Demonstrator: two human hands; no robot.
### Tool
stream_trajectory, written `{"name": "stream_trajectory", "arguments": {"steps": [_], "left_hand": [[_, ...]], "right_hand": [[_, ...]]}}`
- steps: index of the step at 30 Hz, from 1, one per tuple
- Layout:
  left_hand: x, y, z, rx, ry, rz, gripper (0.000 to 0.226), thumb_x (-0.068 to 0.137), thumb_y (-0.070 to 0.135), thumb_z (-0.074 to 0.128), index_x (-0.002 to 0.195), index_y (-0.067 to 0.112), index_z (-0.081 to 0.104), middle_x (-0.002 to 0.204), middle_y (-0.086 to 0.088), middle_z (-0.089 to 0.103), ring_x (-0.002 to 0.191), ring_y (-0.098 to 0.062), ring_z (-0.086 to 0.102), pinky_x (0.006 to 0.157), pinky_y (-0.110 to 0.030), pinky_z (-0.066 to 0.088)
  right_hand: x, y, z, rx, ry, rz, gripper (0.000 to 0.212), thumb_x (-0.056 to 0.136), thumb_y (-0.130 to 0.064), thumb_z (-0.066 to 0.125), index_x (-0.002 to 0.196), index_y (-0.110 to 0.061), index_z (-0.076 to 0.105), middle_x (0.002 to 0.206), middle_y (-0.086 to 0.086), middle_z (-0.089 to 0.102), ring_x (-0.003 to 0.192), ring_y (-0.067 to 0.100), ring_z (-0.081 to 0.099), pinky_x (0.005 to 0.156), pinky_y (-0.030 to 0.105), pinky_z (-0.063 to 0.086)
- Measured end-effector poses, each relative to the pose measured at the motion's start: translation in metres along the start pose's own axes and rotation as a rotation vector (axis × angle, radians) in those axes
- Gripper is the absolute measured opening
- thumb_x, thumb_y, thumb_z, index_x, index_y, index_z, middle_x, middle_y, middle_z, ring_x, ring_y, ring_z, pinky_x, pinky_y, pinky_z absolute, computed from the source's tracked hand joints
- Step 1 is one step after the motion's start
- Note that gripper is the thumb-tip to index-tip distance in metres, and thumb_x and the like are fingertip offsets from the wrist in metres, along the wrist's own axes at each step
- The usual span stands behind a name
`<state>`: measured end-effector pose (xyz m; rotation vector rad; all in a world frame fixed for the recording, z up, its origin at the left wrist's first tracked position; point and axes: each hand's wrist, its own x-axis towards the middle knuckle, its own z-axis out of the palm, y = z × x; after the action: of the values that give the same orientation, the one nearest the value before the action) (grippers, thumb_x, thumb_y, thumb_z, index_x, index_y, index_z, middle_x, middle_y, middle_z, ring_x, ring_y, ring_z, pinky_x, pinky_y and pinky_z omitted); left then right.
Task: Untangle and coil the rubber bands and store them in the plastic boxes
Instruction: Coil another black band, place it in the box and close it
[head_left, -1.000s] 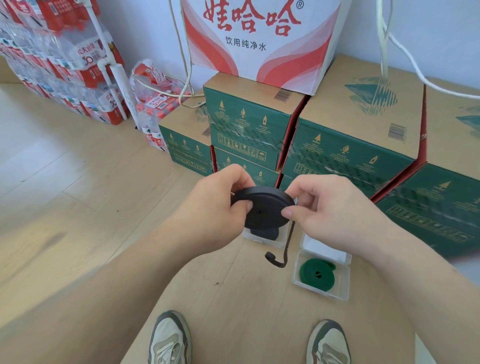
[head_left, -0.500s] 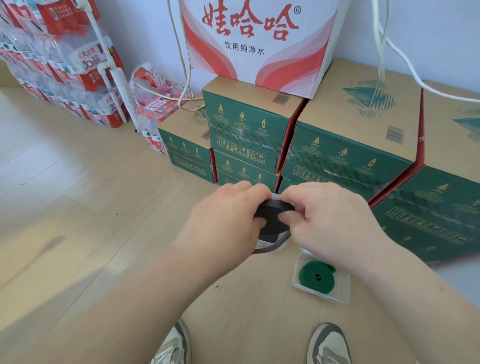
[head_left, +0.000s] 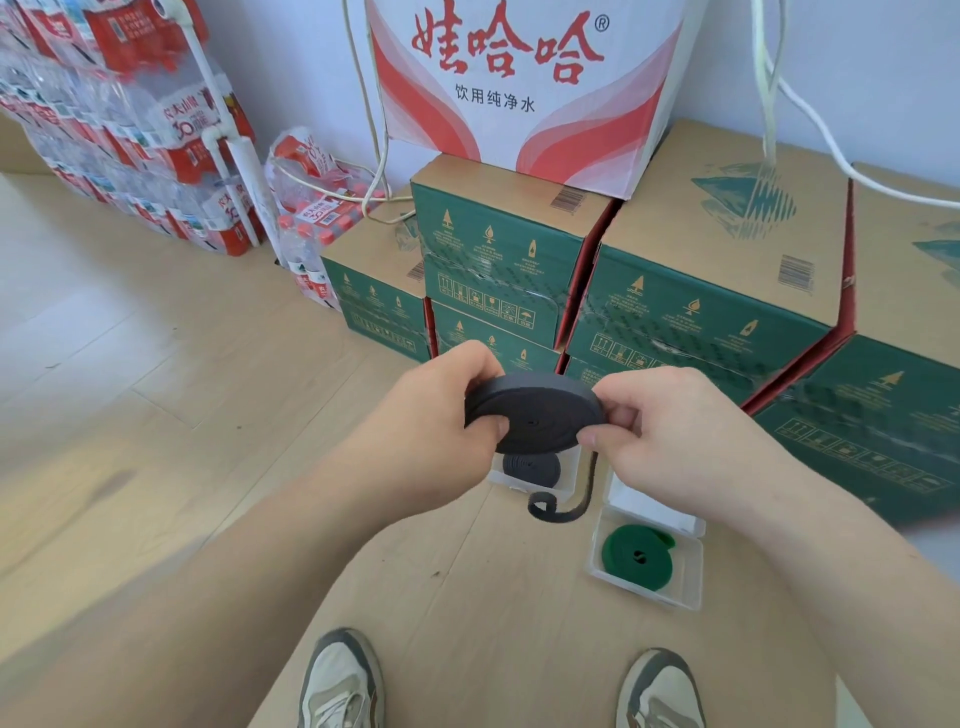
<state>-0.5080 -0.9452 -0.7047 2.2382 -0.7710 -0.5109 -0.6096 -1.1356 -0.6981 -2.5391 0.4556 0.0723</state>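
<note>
I hold a flat black coil of rubber band (head_left: 537, 418) between both hands above the floor. My left hand (head_left: 441, 410) grips its left edge and my right hand (head_left: 670, 431) pinches its right edge. A short loose tail (head_left: 569, 501) hangs from the coil and curls at its end. Below it on the floor stands a clear plastic box (head_left: 566, 475) with a smaller black coil (head_left: 530, 467) inside. To the right, a second clear box (head_left: 688, 571) holds a green coil (head_left: 636, 556), its lid open behind it.
Green cartons (head_left: 706, 291) are stacked just behind the boxes, with a white and red water carton (head_left: 519, 83) on top. Packs of bottled water (head_left: 130, 130) stand at the far left. White cables (head_left: 810, 130) hang over the cartons. My shoes (head_left: 343, 680) are at the bottom edge.
The black coil has turned in my hands, and it now sits tilted with its face showing. The loose tail hangs down again, shorter than a second ago.
</note>
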Motion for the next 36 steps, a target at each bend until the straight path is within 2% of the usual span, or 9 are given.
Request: {"name": "stream_trajectory", "arguments": {"steps": [3, 7, 12, 18, 21, 26, 30, 33, 36], "left_hand": [[-0.001, 0.0, 0.002, 0.217, 0.015, 0.078, 0.021, 0.09, 0.022, 0.071, 0.108, 0.029, 0.064, 0.104, 0.01, 0.063, 0.1, -0.014, 0.058, 0.087, -0.035, 0.053], [-0.003, 0.005, 0.005, 0.293, 0.03, 0.206, 0.026, 0.088, 0.018, 0.07, 0.111, 0.031, 0.068, 0.103, 0.01, 0.065, 0.097, -0.016, 0.058, 0.084, -0.037, 0.053], [-0.001, 0.0, -0.005, 0.06, 0.055, 0.084, 0.027, 0.084, 0.014, 0.078, 0.104, 0.033, 0.079, 0.084, 0.017, 0.075, 0.08, -0.001, 0.067, 0.075, -0.022, 0.058], [-0.003, 0.0, -0.006, -0.044, -0.041, 0.025, 0.038, 0.081, 0.016, 0.084, 0.112, 0.036, 0.075, 0.091, 0.018, 0.076, 0.082, -0.002, 0.071, 0.081, -0.03, 0.062], [-0.003, 0.002, -0.005, 0.121, -0.118, 0.039, 0.05, 0.083, 0.016, 0.082, 0.126, 0.034, 0.065, 0.108, 0.015, 0.072, 0.094, -0.008, 0.067, 0.082, -0.022, 0.056], [-0.002, 0.001, -0.006, 0.205, -0.081, 0.056, 0.039, 0.087, 0.014, 0.077, 0.122, 0.029, 0.066, 0.099, 0.013, 0.068, 0.082, -0.009, 0.059, 0.064, -0.01, 0.039], [-0.001, -0.001, -0.004, 0.186, -0.086, 0.043, 0.042, 0.086, 0.016, 0.079, 0.123, 0.03, 0.065, 0.105, 0.013, 0.071, 0.09, -0.01, 0.064, 0.073, -0.016, 0.05], [-0.001, -0.001, -0.003, 0.231, 0.004, 0.08, 0.043, 0.087, 0.027, 0.078, 0.128, 0.033, 0.064, 0.117, 0.015, 0.069, 0.103, -0.007, 0.062, 0.087, -0.026, 0.054], [-0.002, 0.003, 0.002, 0.31, 0.06, 0.186, 0.03, 0.088, 0.03, 0.072, 0.117, 0.035, 0.067, 0.108, 0.014, 0.066, 0.096, -0.009, 0.056, 0.085, -0.033, 0.053]], "right_hand": [[-0.001, -0.002, 0.001, -0.059, -0.009, -0.036, 0.019, 0.085, -0.021, 0.073, 0.069, -0.021, 0.064, 0.057, -0.003, 0.059, 0.059, 0.016, 0.05, 0.059, 0.034, 0.051], [-0.002, -0.004, 0.006, -0.13, 0.015, -0.082, 0.01, 0.083, -0.023, 0.072, 0.076, -0.02, 0.067, 0.063, -0.004, 0.06, 0.067, 0.023, 0.053, 0.063, 0.037, 0.054], [0.002, 0.002, 0.002, 0.053, -0.029, -0.044, 0.007, 0.087, -0.026, 0.076, 0.088, -0.031, 0.072, 0.067, -0.007, 0.067, 0.061, 0.008, 0.057, 0.064, 0.03, 0.051], [0.006, 0.006, 0.006, 0.065, -0.007, -0.033, 0.015, 0.094, -0.024, 0.071, 0.08, -0.027, 0.066, 0.063, -0.003, 0.066, 0.054, 0.006, 0.053, 0.056, 0.026, 0.041], [0.006, 0.006, 0.007, 0.048, 0.01, -0.046, 0.013, 0.095, -0.023, 0.068, 0.083, -0.027, 0.066, 0.062, -0.004, 0.064, 0.056, 0.001, 0.053, 0.054, 0.023, 0.036], [0.003, 0.007, 0.005, 0.037, -0.012, -0.06, 0.013, 0.095, -0.024, 0.069, 0.083, -0.028, 0.066, 0.062, -0.004, 0.065, 0.059, 0.001, 0.054, 0.055, 0.025, 0.04], [0.001, 0.005, 0.004, 0.019, 0.018, -0.08, 0.013, 0.094, -0.024, 0.069, 0.083, -0.026, 0.063, 0.062, -0.005, 0.063, 0.058, 0.01, 0.054, 0.058, 0.031, 0.047], [-0.002, -0.001, 0.007, -0.133, -0.011, -0.104, 0.016, 0.096, -0.028, 0.065, 0.084, -0.028, 0.054, 0.069, -0.009, 0.058, 0.076, 0.02, 0.057, 0.07, 0.037, 0.053], [-0.007, -0.013, 0.009, -0.247, -0.026, -0.129, 0.014, 0.097, -0.033, 0.059, 0.089, -0.032, 0.048, 0.079, -0.011, 0.054, 0.091, 0.022, 0.054, 0.076, 0.036, 0.051]]}}
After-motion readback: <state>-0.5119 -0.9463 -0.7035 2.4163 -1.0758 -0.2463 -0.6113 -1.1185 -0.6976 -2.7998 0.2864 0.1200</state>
